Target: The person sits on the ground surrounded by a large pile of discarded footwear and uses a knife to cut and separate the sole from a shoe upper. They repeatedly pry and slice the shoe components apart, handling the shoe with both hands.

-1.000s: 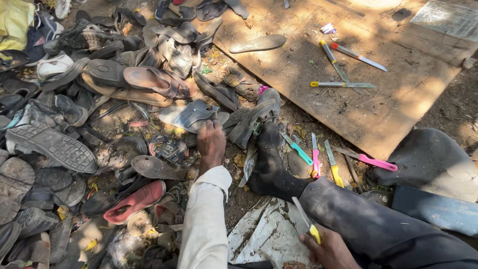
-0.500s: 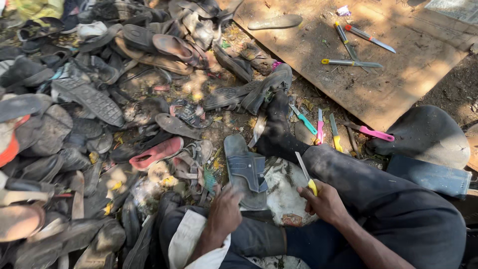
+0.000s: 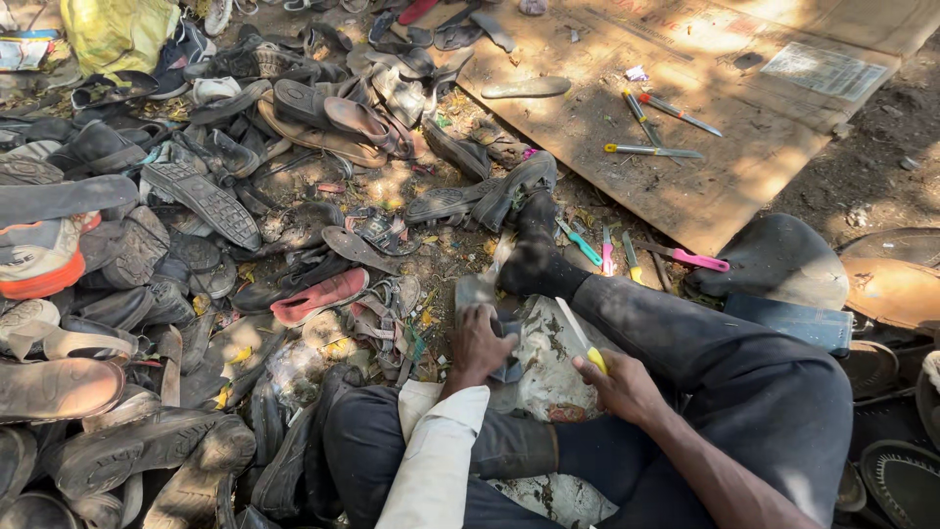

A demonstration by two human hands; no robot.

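The left hand (image 3: 480, 343) is pressing a grey sandal sole (image 3: 485, 304) flat against the pale work slab (image 3: 548, 362), near its upper left edge. The right hand (image 3: 627, 387) is gripping a yellow-handled knife (image 3: 580, 338), fingers closed around it, blade hovering just beside the sole. No cut is showing yet; trimming appears barely begun.

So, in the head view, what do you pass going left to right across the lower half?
Pile of worn shoes and soles → red sandal → left hand pressing a dark sole → yellow-handled knife in the right hand → pink-handled tool → dark flat block.
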